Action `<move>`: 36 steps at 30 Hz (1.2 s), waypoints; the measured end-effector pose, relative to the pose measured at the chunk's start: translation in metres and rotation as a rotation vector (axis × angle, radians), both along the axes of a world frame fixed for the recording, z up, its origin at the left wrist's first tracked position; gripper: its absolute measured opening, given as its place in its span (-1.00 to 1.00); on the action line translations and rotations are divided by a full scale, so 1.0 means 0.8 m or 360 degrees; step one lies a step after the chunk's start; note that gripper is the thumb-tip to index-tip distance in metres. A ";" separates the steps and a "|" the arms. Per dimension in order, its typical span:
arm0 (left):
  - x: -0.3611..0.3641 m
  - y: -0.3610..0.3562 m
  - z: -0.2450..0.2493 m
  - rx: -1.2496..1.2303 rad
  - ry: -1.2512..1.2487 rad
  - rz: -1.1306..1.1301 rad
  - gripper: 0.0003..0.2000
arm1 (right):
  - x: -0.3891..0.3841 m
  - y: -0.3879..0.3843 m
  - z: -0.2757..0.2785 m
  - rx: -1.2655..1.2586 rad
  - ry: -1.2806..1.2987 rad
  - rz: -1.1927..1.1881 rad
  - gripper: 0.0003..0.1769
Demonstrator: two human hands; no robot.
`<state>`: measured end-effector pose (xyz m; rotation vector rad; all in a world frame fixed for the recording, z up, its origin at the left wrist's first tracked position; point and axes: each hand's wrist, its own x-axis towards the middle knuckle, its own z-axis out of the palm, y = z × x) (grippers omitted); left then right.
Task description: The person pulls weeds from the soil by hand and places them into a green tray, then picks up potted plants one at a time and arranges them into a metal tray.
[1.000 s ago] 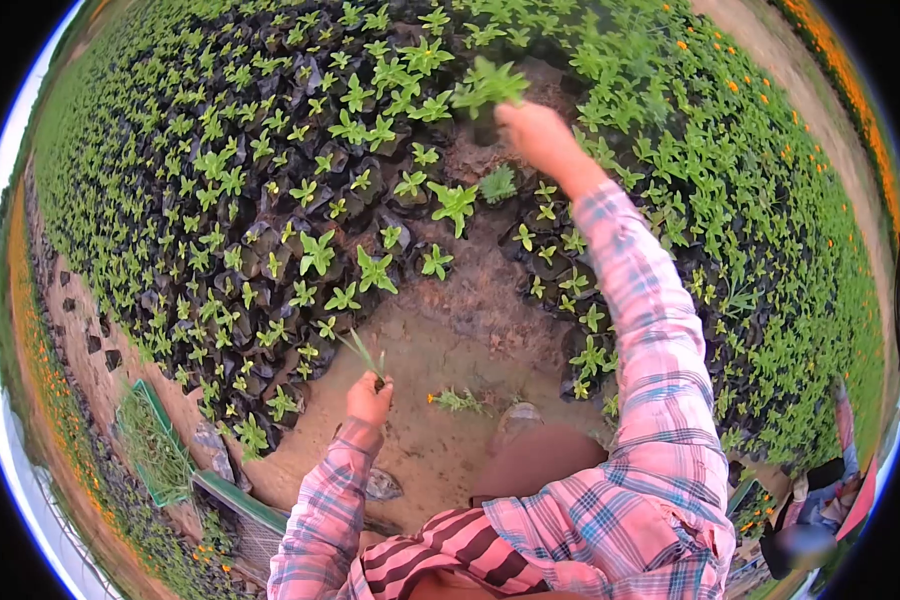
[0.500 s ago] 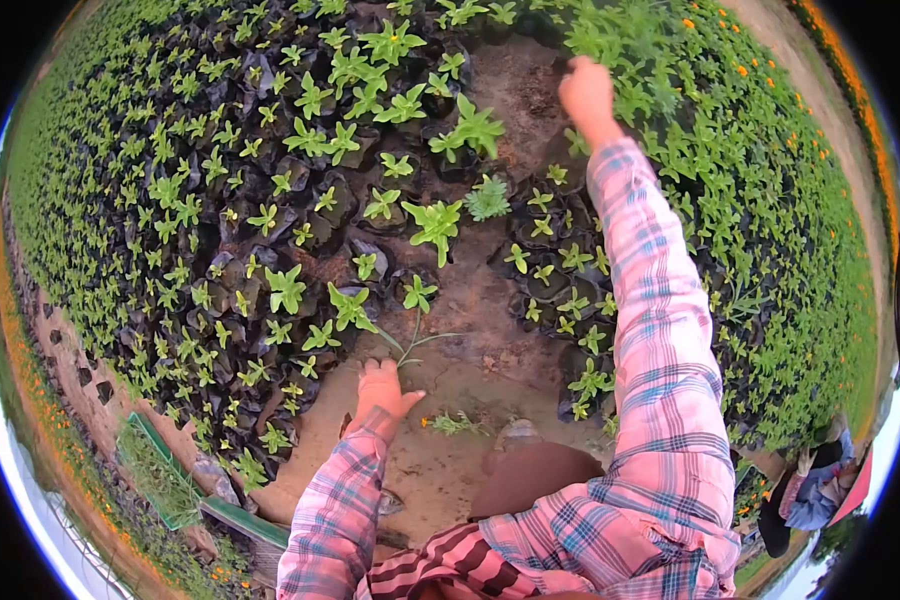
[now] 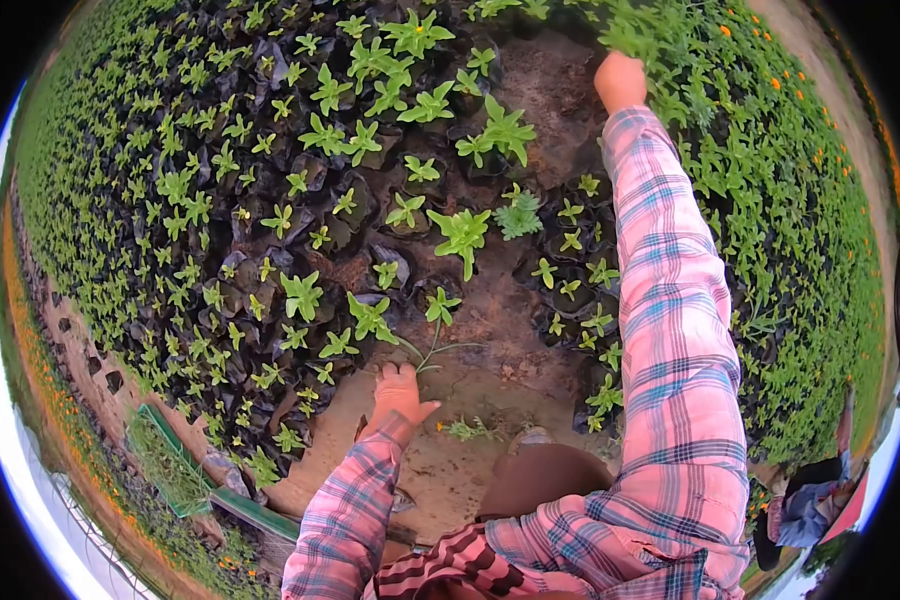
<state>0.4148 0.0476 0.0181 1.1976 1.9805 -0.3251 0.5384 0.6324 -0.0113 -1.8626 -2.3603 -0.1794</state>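
Note:
My left hand [image 3: 398, 402] rests on the bare ground at the edge of the seedling bags, fingers stretched forward and thumb out to the side. A thin grass plant [image 3: 430, 352] spreads just beyond its fingertips. At the far end of my outstretched right arm, my right hand [image 3: 620, 82] is closed in a fist against a leafy green plant [image 3: 632, 32], whose foliage is blurred. Its stem inside the fist is hidden. Between the hands stand seedlings in black bags, among them a broad-leaved seedling [image 3: 461, 238] and a feathery blue-green plant [image 3: 518, 216].
Rows of seedlings in black bags [image 3: 300, 240] fill the left, with denser greenery and orange flowers [image 3: 775, 82] at right. A small uprooted-looking plant [image 3: 470, 430] lies near my knee [image 3: 540, 480]. A green crate [image 3: 170, 460] sits lower left; another person [image 3: 810, 505] is at lower right.
My right hand has moved a little farther forward, away from me, still in a fist at the foliage. The whole view has shifted slightly; my left hand keeps its place by the grass.

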 end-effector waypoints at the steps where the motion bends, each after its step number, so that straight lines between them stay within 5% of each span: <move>1: 0.001 0.000 0.000 -0.0004 0.0021 0.0002 -0.18 | 0.004 -0.002 0.005 0.0009 0.0079 0.0027 -0.75; 6: 0.001 0.002 0.002 -0.0041 0.0002 0.0020 -0.17 | 0.022 0.001 0.011 0.0077 0.0108 0.0281 -0.81; 16: 0.001 0.010 0.009 -0.0078 -0.0014 0.0028 -0.18 | 0.042 -0.013 0.033 0.0058 0.0328 0.0165 -0.84; 22: 0.002 0.014 0.011 -0.0107 0.0008 0.0009 -0.18 | 0.022 -0.026 0.089 0.0518 0.0603 0.0960 -0.82; 29: 0.001 0.008 0.006 -0.0028 0.0020 -0.0015 -0.17 | -0.011 -0.101 0.046 -0.0165 0.0115 0.1348 -0.81; 30: 0.001 0.010 0.007 -0.0086 -0.0011 0.0009 -0.18 | -0.007 -0.111 0.030 -0.0225 0.0385 0.1389 -0.79; 33: 0.000 0.008 0.010 -0.0084 -0.0039 0.0043 -0.18 | -0.001 -0.106 0.019 0.0142 0.0969 0.1014 -0.79; 36: 0.001 0.011 0.013 -0.0015 -0.0028 0.0030 -0.19 | 0.011 -0.101 0.065 0.0146 0.0522 0.0184 -0.78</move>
